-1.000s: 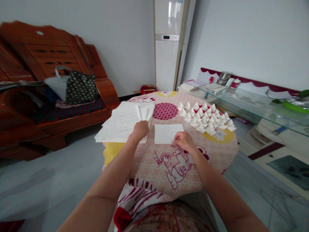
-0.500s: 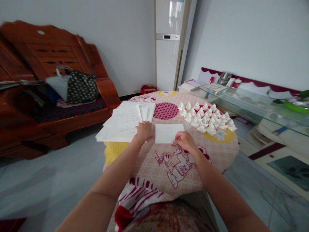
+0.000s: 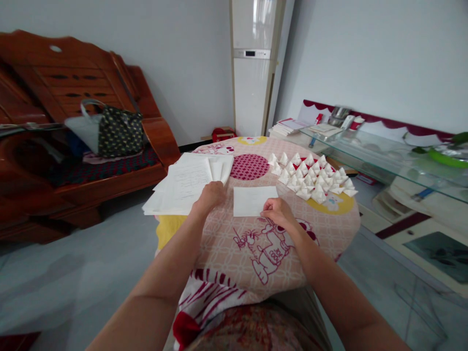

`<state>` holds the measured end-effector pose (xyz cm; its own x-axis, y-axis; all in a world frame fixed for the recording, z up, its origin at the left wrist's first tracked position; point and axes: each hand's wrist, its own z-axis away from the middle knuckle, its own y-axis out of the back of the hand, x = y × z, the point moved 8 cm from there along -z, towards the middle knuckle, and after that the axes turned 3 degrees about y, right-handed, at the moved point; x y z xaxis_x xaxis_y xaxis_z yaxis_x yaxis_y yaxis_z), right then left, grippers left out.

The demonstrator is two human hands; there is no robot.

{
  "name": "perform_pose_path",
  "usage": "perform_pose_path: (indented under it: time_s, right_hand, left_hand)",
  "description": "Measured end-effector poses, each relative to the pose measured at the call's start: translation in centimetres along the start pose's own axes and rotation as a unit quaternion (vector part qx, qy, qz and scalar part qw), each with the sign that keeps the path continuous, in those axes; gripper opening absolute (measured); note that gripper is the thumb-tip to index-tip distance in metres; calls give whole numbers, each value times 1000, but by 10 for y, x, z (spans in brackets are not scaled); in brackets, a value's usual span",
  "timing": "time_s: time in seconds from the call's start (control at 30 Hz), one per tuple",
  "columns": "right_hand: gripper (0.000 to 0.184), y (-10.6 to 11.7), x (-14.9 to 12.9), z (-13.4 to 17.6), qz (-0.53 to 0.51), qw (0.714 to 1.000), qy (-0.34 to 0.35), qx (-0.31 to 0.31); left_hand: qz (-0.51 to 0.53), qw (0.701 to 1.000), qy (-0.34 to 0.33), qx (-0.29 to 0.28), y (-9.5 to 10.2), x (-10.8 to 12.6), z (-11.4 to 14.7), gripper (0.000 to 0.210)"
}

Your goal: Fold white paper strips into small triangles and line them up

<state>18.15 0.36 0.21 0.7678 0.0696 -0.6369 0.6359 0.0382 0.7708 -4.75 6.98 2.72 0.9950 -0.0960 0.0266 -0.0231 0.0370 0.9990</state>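
A blank white sheet of paper (image 3: 248, 201), wider than deep, lies on the cloth-covered round table. Thumb and fingers of my right hand (image 3: 278, 210) pinch it at its near right corner. My left hand (image 3: 210, 196) is at the right edge of a stack of paper sheets (image 3: 183, 183), the top one written on. Narrow folded strips of paper (image 3: 216, 168) lie on that stack, just beyond the knuckles. My left fingers are curled away from view, and whether they grip anything is hidden. Several small pointed folded-paper pieces (image 3: 314, 175) stand in rows at the table's right.
The tablecloth (image 3: 226, 253) has printed figures and hangs over the edge. A glass-topped cabinet (image 3: 383, 151) with a cup, tins and papers runs along the right wall. At left stands a wooden bench (image 3: 161, 141) with a bag (image 3: 120, 131). A tall white appliance (image 3: 252, 92) fills the corner.
My left hand has shifted left and slightly away from me, closer to the folded strips. My right hand keeps its place at the sheet's corner. The whole view has shifted a little.
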Motion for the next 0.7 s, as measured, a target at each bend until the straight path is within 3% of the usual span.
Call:
perform_pose_path:
  time_s: [0.07,0.17,0.27,0.33,0.57,0.7]
  right_hand:
    - [8,0,0,0,-2,1000,-2,-1]
    - [9,-1,1,0,-3,1000,1,1]
    - [8,-1,1,-1,-7,1000,7,5]
    - [7,-1,2,-1,-10,1000,7,4]
    - [7,-4,-1,3,23,1000,21,2]
    - [6,-8,-26,12,156,980,122,31]
  left_hand:
    - [6,1000,-3,9,0,6,4,34]
    - [53,992,-91,67,7,28,12,36]
    - [128,961,-244,31,-1,61,24,50]
    - [161,940,-302,9,-10,76,28,47]
    - [207,919,-333,49,-43,87,20,40]
    - [241,903,-347,82,-48,83,20,40]
